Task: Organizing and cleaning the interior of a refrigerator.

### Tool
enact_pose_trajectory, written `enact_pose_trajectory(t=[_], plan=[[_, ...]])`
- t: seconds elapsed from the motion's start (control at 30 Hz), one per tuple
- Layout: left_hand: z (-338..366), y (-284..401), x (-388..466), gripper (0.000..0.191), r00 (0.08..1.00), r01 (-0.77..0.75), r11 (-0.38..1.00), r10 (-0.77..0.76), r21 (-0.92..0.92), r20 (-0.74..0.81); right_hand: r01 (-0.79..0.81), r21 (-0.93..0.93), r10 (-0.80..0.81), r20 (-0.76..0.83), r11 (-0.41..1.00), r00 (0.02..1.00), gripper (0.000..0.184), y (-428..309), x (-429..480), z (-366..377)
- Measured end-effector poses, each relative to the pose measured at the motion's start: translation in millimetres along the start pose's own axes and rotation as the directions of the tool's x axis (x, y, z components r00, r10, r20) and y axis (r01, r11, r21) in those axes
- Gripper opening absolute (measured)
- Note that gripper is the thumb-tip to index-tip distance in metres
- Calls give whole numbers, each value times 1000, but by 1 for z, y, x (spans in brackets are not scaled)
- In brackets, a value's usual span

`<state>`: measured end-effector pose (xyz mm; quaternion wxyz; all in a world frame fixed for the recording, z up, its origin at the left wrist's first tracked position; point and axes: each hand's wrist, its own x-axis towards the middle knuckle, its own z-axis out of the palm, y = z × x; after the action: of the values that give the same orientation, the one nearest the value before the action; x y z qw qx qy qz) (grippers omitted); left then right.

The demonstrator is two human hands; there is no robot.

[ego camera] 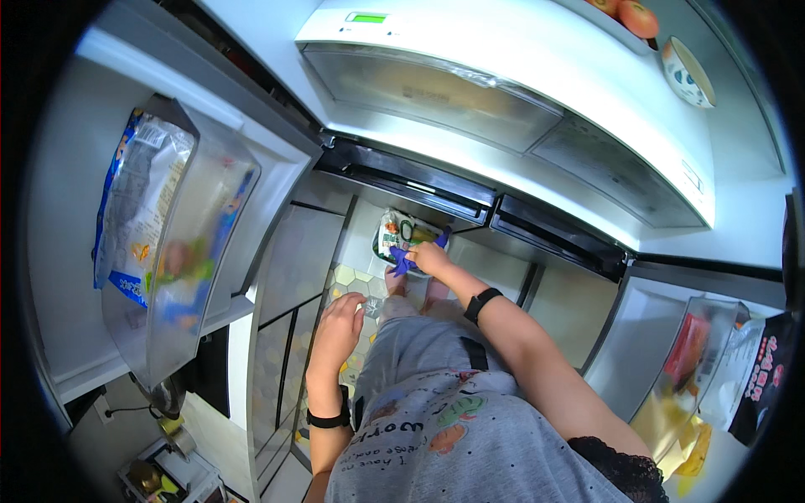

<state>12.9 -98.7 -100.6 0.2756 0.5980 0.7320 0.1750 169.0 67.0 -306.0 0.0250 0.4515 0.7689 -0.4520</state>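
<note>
My right hand [430,258] grips a purple cloth [402,261], low down below the fridge compartment. Part of the cloth sticks out past the far side of the hand. Just beyond it lies a food package [391,234] with printed writing, on a pale surface near my feet; hand and cloth cover part of it. My left hand [339,324] hangs in the air over the hexagon-tiled floor [347,276], fingers loosely bent, holding nothing.
Both fridge doors stand wide. Bags fill the left door bin [182,251] and the right door bin [676,371]. Ahead are clear-fronted drawers [434,94], with a patterned bowl [687,74] and tomatoes [638,19] above. A shelf cart [170,471] stands lower left.
</note>
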Motion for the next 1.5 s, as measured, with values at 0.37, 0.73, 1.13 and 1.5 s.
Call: enact_pose_trajectory(t=[0.37,0.73,1.13,1.5], plan=[[9,-9,6,15,999,37,999,-38,17,7,-14,291,13,7,957,1000,39,39,-6,2],[12,-11,29,19,993,-35,996,26,87,113,275,160,-145,-553,948,821,20,-85,-45,-88],[-30,3,80,19,973,-158,981,135,113,189,-63,-876,-477,-319,478,819,41,-100,64,-82],[-21,-29,112,19,941,-265,962,242,71,235,-401,-741,-298,-613,539,731,14,28,-79,-127]])
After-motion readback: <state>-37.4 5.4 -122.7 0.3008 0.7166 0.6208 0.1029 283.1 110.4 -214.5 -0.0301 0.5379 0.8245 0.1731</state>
